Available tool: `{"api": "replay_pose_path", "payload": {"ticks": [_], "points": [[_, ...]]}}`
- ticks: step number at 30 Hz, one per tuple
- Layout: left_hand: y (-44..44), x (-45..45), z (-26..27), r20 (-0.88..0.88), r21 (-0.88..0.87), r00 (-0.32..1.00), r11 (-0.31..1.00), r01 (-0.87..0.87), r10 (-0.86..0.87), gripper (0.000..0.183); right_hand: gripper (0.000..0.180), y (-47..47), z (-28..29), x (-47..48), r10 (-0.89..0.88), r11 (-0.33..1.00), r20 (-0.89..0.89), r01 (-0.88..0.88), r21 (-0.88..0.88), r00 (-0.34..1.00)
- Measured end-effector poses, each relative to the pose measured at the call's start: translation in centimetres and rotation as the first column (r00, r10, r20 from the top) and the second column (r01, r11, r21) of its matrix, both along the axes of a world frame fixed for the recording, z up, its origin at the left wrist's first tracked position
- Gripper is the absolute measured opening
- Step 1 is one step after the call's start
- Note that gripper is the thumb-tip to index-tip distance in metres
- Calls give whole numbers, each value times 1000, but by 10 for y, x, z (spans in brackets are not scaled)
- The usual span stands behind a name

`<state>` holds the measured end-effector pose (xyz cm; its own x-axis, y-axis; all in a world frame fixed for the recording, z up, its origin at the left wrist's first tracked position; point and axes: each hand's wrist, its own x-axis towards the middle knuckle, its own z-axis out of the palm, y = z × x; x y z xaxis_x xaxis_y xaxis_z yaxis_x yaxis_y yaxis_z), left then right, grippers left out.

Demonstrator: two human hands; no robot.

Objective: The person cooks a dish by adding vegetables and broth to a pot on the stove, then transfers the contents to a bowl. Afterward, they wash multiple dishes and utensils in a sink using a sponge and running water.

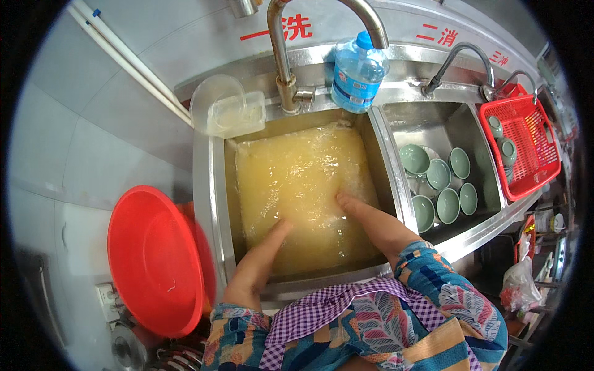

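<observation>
Both my forearms reach into a steel sink basin (211, 185) filled with cloudy yellowish water (297, 181). My left hand (284, 226) goes under the surface left of the middle, and only the part near the wrist shows. Further right, my right hand (344, 202) is also sunk in the water. The murk hides the fingers of both hands, so I cannot tell what they hold or touch. Ripples and bright glints cover the surface around them. A metal faucet (284, 60) arches over the back of this basin.
Several pale green bowls (438, 174) sit in the second basin (417, 118) to the right. Beyond it, a red plastic basket (529, 153) holds green cups (507, 150). A blue-labelled jug (359, 76) and translucent plastic containers (239, 113) stand behind. A large red tub (153, 259) is at left.
</observation>
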<state>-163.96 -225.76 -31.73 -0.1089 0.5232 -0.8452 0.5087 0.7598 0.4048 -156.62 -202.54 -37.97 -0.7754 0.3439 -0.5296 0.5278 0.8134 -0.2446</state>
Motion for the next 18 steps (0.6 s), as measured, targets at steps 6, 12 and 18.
{"api": "replay_pose_path", "payload": {"ticks": [6,12,18], "points": [[-16,24,16,79,-75,991,990,116,-110,37,35,-27,144,42,519,844,179,-469,-260,836],[-18,31,30,142,-88,972,975,203,-189,37,32,-21,127,70,504,810,223,-367,-457,835],[-41,27,3,246,-80,968,996,-25,44,46,31,-21,126,78,484,789,246,-298,-538,840]]}}
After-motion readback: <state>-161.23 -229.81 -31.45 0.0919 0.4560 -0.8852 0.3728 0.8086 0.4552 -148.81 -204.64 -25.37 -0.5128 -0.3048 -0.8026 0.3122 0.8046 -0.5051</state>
